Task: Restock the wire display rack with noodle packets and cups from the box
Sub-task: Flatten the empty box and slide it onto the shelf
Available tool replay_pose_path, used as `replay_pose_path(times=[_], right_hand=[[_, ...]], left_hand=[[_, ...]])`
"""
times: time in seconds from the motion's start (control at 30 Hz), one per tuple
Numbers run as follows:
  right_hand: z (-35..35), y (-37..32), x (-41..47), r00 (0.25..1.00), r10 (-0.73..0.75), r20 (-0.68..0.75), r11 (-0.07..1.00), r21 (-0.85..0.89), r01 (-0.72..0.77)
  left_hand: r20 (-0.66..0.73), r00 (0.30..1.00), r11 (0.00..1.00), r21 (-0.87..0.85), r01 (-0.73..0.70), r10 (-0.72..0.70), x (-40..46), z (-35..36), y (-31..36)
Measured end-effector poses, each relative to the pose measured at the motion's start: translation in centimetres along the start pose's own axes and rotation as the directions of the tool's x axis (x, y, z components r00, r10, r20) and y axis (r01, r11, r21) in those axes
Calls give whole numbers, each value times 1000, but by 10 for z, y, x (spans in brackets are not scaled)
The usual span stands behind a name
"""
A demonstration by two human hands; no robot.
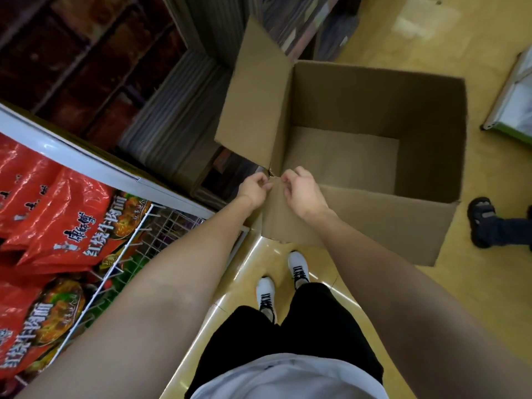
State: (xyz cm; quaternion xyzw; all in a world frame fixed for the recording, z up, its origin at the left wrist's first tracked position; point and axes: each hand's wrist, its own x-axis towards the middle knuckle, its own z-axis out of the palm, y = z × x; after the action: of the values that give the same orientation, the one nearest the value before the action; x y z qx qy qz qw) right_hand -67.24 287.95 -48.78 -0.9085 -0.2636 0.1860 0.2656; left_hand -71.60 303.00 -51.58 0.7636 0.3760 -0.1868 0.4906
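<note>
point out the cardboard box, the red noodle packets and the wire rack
cardboard box (431, 110): head view, inner right wall
red noodle packets (66, 223): head view, front of top packet
wire rack (169, 228): head view, bare white grid

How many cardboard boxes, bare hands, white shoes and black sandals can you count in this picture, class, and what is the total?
cardboard box: 1
hands, the left hand and the right hand, both at the box's near flap: 2
white shoes and: 2
black sandal: 1
Total: 6

White shirt (288, 378), black shorts (290, 332), white black-laced sneakers (298, 266).
</note>
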Motion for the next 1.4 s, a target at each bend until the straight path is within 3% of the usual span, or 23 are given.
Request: replay_pose_path(times=[0.4, 0.7, 0.8, 1.17, 1.4], right_hand=[[4, 0, -54, 995, 96, -1, 994, -58, -96], [-7, -5, -76, 997, 79, -23, 992, -99, -81], [-12, -14, -78, 998, 55, -5, 988, -145, -55], [-34, -37, -86, 984, 81, 159, 989, -135, -60], [-46, -42, -96, 987, 91, 130, 987, -147, -71]], left_hand=[[112, 992, 984, -158, 82, -65, -47, 10, 1], [185, 974, 927, -326, 186, -130, -63, 5, 2], [240, 961, 928, -308, 212, -140, -70, 6, 3], [142, 974, 910, -355, 214, -174, -84, 10, -2], [98, 988, 901, -407, 151, -121, -93, 7, 9]])
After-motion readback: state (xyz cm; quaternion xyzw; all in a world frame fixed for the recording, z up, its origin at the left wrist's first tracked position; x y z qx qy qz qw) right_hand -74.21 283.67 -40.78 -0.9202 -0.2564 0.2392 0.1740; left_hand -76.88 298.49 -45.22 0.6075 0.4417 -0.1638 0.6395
